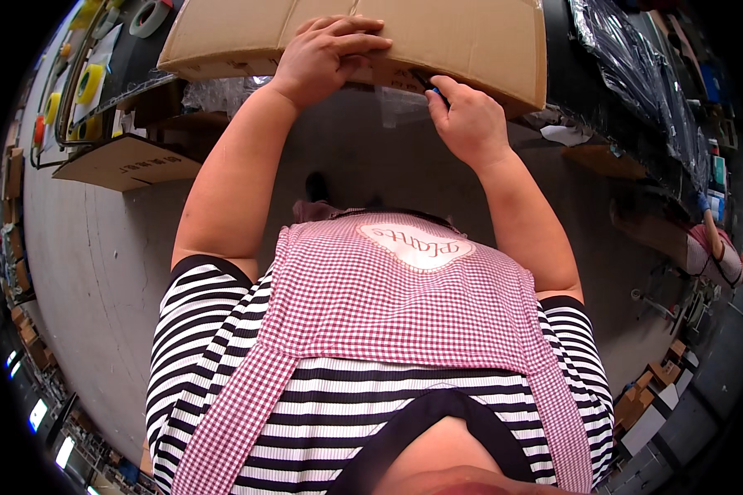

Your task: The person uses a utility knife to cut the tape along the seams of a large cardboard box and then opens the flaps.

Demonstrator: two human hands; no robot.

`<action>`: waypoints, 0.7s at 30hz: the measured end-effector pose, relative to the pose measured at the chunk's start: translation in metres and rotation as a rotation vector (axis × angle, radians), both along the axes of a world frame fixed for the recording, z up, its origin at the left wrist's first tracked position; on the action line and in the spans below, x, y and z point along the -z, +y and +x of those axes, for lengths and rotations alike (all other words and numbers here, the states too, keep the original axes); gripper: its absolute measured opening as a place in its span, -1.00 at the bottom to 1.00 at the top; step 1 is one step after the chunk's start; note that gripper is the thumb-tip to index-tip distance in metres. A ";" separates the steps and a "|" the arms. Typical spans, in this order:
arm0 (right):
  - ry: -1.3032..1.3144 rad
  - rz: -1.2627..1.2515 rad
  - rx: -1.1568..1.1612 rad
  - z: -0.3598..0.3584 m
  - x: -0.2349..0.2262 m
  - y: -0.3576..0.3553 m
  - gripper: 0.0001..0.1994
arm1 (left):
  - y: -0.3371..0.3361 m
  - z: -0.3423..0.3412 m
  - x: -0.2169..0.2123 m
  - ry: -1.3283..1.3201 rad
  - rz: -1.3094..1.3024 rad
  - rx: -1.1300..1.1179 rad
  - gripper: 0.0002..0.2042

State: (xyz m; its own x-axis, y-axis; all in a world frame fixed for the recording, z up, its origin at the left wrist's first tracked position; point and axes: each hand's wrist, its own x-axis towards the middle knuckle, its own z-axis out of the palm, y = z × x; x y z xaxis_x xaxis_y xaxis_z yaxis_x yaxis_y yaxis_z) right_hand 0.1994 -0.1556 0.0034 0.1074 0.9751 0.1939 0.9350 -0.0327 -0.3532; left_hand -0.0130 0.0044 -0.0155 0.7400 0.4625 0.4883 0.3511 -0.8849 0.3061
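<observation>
A large brown cardboard box point(446, 37) lies in front of me, its near side facing me. My left hand point(330, 54) rests on its top near the front edge, fingers stretched out and holding nothing. Closed around a small blue-and-black tool, which looks like a utility knife point(439, 93), my right hand point(472, 120) is at the box's near side, right of the left hand. The tool's dark tip reaches the cardboard just under the top edge. Most of its handle is hidden by my fingers.
Tape rolls point(89, 84) hang on a rack at the left, with a loose cardboard flap point(132, 162) below. Black plastic wrap point(636, 74) covers the bench to the right. Another person point(712, 247) works at the far right. Clear plastic point(400, 107) hangs beneath the box.
</observation>
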 end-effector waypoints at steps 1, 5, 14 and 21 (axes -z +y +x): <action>0.003 0.001 0.001 0.001 0.000 -0.001 -0.75 | 0.000 0.000 0.000 0.003 -0.002 -0.001 -0.67; 0.024 -0.087 0.004 0.004 -0.007 -0.002 -0.71 | 0.000 0.000 0.001 -0.001 -0.013 -0.006 -0.67; 0.071 -0.081 0.049 0.001 0.001 -0.002 -0.72 | 0.000 0.001 0.000 -0.003 -0.008 -0.005 -0.67; 0.168 -0.131 0.084 0.000 0.005 -0.002 -0.73 | -0.001 0.000 -0.001 0.011 -0.013 -0.009 -0.67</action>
